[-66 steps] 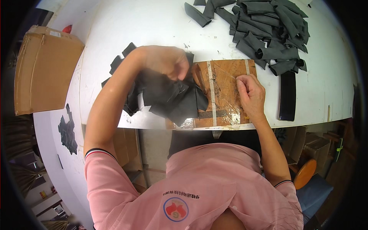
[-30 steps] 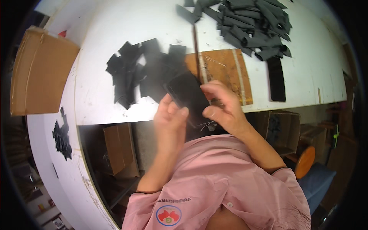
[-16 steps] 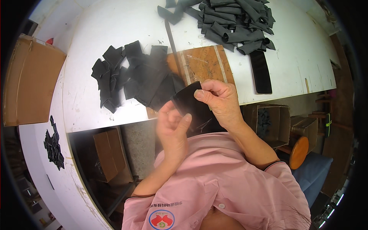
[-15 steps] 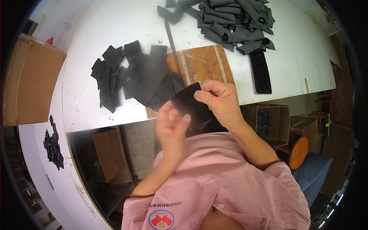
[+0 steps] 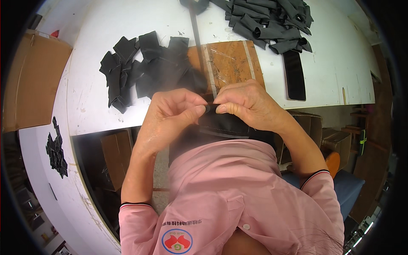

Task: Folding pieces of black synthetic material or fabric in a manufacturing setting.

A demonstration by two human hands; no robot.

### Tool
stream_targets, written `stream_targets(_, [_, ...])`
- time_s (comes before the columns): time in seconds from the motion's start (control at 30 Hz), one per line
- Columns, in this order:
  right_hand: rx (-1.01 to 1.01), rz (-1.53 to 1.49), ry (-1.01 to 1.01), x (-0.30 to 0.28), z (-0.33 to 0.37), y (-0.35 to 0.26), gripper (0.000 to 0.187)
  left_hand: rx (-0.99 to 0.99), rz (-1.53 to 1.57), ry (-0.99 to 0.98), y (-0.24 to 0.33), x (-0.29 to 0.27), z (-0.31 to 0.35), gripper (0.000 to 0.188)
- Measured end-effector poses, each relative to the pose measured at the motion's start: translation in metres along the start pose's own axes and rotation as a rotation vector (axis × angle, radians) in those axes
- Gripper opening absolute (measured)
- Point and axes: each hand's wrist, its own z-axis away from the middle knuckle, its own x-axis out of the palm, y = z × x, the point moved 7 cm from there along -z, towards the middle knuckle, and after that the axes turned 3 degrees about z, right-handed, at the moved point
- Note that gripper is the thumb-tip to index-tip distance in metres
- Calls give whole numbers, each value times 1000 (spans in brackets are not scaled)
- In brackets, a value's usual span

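Close to my chest, over the table's near edge, both hands pinch the top edge of one flat black piece (image 5: 229,124). My left hand (image 5: 172,114) grips it with thumb and forefinger from the left. My right hand (image 5: 248,104) holds the same edge from the right, so the fingertips of the two hands almost meet. Most of the black piece hangs below the hands against my pink shirt. Behind the hands lies a brown wooden board (image 5: 231,63) on the white table (image 5: 327,63).
A spread of cut black pieces (image 5: 144,68) lies left of the board. A heap of rolled black strips (image 5: 272,19) sits at the far right, with a long flat black bar (image 5: 294,75) below it. A cardboard box (image 5: 29,83) stands at the left; more boxes sit under the table.
My hands left the board and pile, lifted one black piece toward my chest, and now both pinch its top edge together; half a second ago the left hand was below it.
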Motion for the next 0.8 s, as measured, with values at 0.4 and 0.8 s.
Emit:
stream_targets(0.4, [76,-60,476,1,11,-13,24,300,-63,394,-15,10,8,4])
stream_targets(0.8, [-158,569,493,31,-3,-16,15,656,-635,804,4,12,29,8])
